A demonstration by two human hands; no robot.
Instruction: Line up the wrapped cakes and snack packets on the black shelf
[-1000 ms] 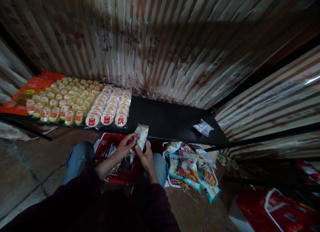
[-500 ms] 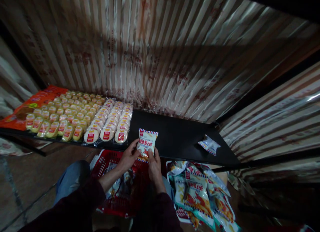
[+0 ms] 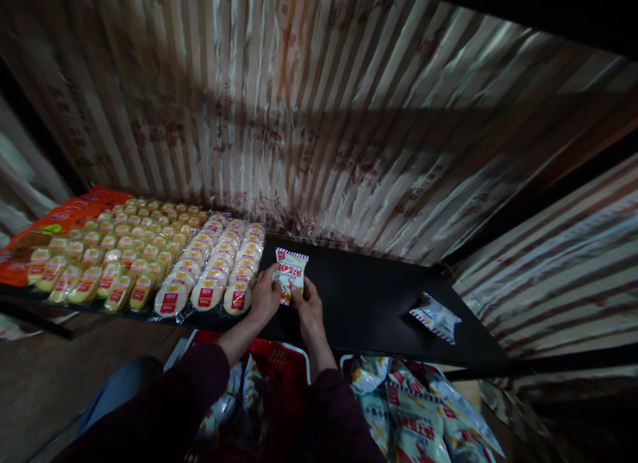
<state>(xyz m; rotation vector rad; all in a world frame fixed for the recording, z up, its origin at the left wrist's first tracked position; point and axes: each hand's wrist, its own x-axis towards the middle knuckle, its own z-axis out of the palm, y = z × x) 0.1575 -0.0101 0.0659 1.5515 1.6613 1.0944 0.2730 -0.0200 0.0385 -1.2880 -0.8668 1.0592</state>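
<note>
A handling step is judged to be in hand: a small packet (image 3: 292,274) is being held up over the black shelf (image 3: 359,297) between 2 hands. It is gripped low on its left side by the left hand (image 3: 264,298) and at its lower right by the right hand (image 3: 311,311). The fingers of both hands are closed on it, with the thumbs brought towards its near face; the fingertips behind it are hidden. Its striped top edge is left uncovered, beyond the fingers and pointed away from the body. Whether the shelf is touched by its underside cannot be told.

The rows of round white packs (image 3: 211,291), 3 in number, are seen just to its left, with yellow packs (image 3: 109,274) farther left. Well apart to the right, 1 loose packet (image 3: 436,318) is laid on the shelf. Below, a red basket (image 3: 292,349) and a heap of bags (image 3: 413,420) are seen.

By judgement, a light, even pinch is called for in any move from here, so that the film is not crushed and the nearby rows are not nudged
</note>
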